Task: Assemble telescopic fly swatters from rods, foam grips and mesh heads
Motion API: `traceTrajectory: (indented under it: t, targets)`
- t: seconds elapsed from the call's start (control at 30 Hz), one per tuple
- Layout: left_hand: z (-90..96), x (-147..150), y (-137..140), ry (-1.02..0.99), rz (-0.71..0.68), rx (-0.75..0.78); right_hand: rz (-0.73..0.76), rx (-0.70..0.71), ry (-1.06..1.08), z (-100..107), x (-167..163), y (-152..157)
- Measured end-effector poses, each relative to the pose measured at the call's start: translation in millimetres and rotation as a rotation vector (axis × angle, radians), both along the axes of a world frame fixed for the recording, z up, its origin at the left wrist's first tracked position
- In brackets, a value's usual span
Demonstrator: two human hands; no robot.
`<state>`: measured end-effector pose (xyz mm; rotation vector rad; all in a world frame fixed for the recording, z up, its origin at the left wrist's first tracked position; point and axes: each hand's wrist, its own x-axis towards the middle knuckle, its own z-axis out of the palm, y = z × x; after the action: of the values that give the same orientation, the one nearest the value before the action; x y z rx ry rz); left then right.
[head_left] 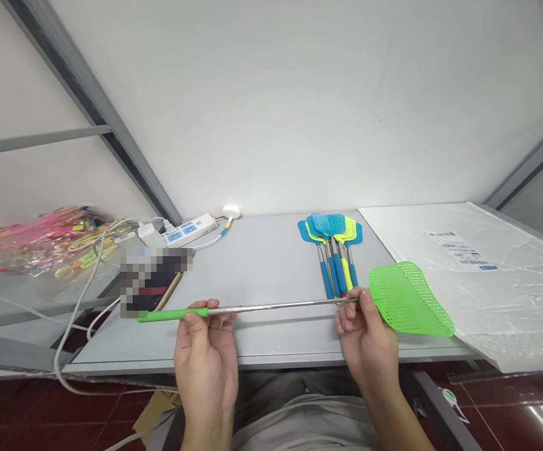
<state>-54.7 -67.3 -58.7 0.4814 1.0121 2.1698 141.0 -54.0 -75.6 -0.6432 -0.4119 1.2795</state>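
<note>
A green fly swatter [409, 299] with a telescopic metal rod is held level across my front, its rod drawn out long. My left hand [206, 357] grips the green handle close to where the rod begins. Pinched between the fingers of my right hand [369, 341] is the other end of the rod, just beside the perforated head. Behind it on the table lies a pile of several more fly swatters [332, 247], blue and yellow, heads toward the wall and handles toward me.
A white plastic mailer [487, 275] with a label covers the table's right side. At the left are a power strip [189, 232] with cables, a partly blurred phone-like object [158, 282], and bagged colourful items [46, 241]. The grey table's [262, 269] front edge is near me.
</note>
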Motion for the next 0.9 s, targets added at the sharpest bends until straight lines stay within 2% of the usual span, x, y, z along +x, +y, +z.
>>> traceTrajectory:
  t: [0.13, 0.37, 0.47, 0.77, 0.9]
  targets:
    - [-6.0, 10.4, -2.2, -0.008, -0.002, -0.002, 0.007, -0.017, 0.005, -2.1, 0.3, 0.2]
    - [-14.1, 48.2, -7.2, 0.011, -0.188, -0.015, 0.082, -0.028, -0.067, -1.2, -7.5, -5.1]
    - [-15.5, 60.2, -8.8, 0.007, -0.225, -0.035, 0.076, -0.013, -0.089, -0.4, -9.2, -4.1]
    - [-11.1, 62.7, -12.8, 0.031, -0.210, -0.040, 0.122, 0.035, -0.116, -3.8, -8.2, -3.1]
    - [-15.5, 73.9, -14.2, 0.023, -0.291, -0.083, 0.150, 0.068, -0.176, -7.3, -9.5, -3.8]
